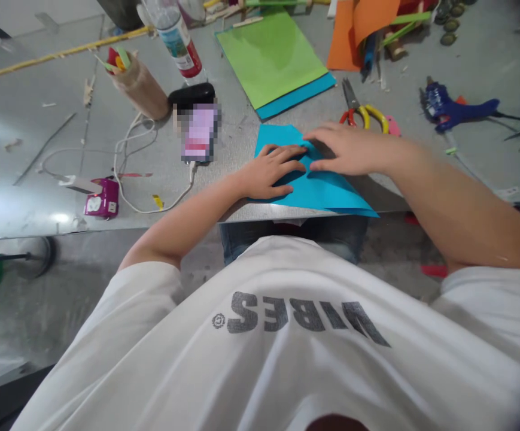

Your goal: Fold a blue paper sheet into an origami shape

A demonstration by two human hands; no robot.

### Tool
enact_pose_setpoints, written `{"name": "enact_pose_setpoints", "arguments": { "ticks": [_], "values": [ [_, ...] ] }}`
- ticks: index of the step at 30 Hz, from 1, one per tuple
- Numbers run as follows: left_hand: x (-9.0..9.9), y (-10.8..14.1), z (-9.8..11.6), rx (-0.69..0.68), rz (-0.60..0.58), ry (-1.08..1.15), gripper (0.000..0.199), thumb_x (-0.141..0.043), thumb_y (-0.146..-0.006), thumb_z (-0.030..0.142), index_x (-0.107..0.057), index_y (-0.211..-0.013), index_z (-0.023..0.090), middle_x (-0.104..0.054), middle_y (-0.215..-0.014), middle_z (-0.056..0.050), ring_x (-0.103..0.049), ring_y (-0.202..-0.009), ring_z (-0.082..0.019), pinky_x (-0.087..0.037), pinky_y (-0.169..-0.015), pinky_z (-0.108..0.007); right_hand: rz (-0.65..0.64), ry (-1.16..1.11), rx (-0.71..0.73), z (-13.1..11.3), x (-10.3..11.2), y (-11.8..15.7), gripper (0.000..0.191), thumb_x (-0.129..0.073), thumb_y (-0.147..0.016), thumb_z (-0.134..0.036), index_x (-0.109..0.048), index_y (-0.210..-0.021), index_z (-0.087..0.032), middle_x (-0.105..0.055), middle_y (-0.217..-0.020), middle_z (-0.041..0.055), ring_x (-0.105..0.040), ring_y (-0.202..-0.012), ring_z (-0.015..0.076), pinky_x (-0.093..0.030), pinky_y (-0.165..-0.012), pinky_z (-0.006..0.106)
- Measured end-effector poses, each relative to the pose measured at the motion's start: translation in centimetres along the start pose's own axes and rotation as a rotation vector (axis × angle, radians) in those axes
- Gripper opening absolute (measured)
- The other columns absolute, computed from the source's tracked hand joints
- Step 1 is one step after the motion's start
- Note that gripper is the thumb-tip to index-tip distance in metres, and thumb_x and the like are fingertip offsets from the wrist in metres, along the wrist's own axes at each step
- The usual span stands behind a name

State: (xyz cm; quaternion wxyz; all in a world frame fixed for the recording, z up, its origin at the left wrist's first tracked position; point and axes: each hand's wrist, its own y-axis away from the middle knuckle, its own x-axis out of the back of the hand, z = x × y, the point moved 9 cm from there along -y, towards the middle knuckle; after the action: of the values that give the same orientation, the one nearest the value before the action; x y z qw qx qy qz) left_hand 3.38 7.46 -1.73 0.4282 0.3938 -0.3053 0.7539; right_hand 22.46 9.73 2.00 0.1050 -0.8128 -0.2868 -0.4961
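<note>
A blue sheet of paper [318, 193] lies at the table's front edge, partly folded, with a pointed corner reaching past the edge on the right. My left hand [274, 172] rests flat on the paper with its fingers spread. Over the paper's right part is my right hand [343, 148], thumb and fingers apart, its fingertips at the folded area close to my left fingertips. Whether the right fingertips press on the paper or hover just above it, I cannot tell. Just beyond my right hand lie scissors [362, 114] with red and yellow handles.
Green paper [273, 57] lies over another blue sheet [298, 99] behind my hands. To the left are a phone [200, 133] on a white cable, a wooden cup [140, 87] and a plastic bottle [179, 45]. A blue glue gun [457, 108] and orange paper [344, 39] are at the right.
</note>
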Motion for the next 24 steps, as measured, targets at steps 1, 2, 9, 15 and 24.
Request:
{"name": "enact_pose_setpoints", "arguments": {
  "ticks": [1, 2, 9, 15, 24],
  "values": [
    [-0.1, 0.0, 0.0, 0.008, -0.012, -0.032, 0.078, -0.061, -0.117, 0.083, -0.078, -0.17, 0.028, -0.049, -0.208, -0.025, -0.048, -0.192, -0.054, -0.031, -0.153, -0.078, -0.002, -0.003, 0.016, 0.2, -0.6, 1.5, 0.085, -0.092, -0.109, -0.06, -0.07, -0.184, -0.028, -0.066, -0.196, 0.0193, -0.066, -0.176, 0.058, -0.053, -0.149, 0.082],
    [-0.1, 0.1, 0.0, 0.018, -0.018, -0.055, 0.078, -0.06, -0.118, 0.081, -0.077, -0.172, 0.027, -0.047, -0.209, -0.025, -0.047, -0.192, -0.054, -0.031, -0.153, -0.078, 0.006, -0.006, 0.026, 0.5, -1.1, 3.0, 0.086, -0.089, -0.109, -0.065, -0.071, -0.185, -0.029, -0.066, -0.196, 0.018, -0.065, -0.178, 0.0584, -0.052, -0.15, 0.085],
    [0.0, 0.6, -0.3, 0.207, 0.019, -0.136, 0.09, -0.062, -0.118, 0.092, -0.072, -0.177, 0.025, -0.033, -0.214, -0.029, -0.032, -0.2, -0.057, -0.026, -0.155, -0.084, 0.125, -0.124, 0.079, 1.9, -3.0, 7.3, 0.085, -0.085, -0.11, -0.067, -0.07, -0.19, -0.043, -0.056, -0.206, 0.0057, -0.052, -0.191, 0.0544, -0.041, -0.156, 0.091],
    [1.6, 2.9, -2.4, 0.399, 0.061, -0.221, 0.085, -0.074, -0.114, 0.082, -0.069, -0.176, 0.023, -0.021, -0.217, -0.029, -0.018, -0.203, -0.06, -0.026, -0.151, -0.096, 0.069, -0.11, 0.156, 0.1, -3.3, 4.5, 0.074, -0.082, -0.114, -0.063, -0.079, -0.183, -0.037, -0.046, -0.211, 0.0078, -0.038, -0.198, 0.0558, -0.034, -0.158, 0.092],
    [3.1, 2.8, -4.4, 0.424, -0.032, -0.242, 0.089, -0.073, -0.113, 0.076, -0.063, -0.187, 0.029, -0.021, -0.218, -0.024, -0.029, -0.197, -0.065, -0.03, -0.148, -0.099, 0.041, -0.191, 0.29, -0.2, -1.1, -2.6, 0.064, -0.094, -0.106, -0.065, -0.09, -0.167, -0.047, -0.068, -0.197, 0.0021, -0.058, -0.186, 0.0525, -0.039, -0.159, 0.085]
  ]
}}
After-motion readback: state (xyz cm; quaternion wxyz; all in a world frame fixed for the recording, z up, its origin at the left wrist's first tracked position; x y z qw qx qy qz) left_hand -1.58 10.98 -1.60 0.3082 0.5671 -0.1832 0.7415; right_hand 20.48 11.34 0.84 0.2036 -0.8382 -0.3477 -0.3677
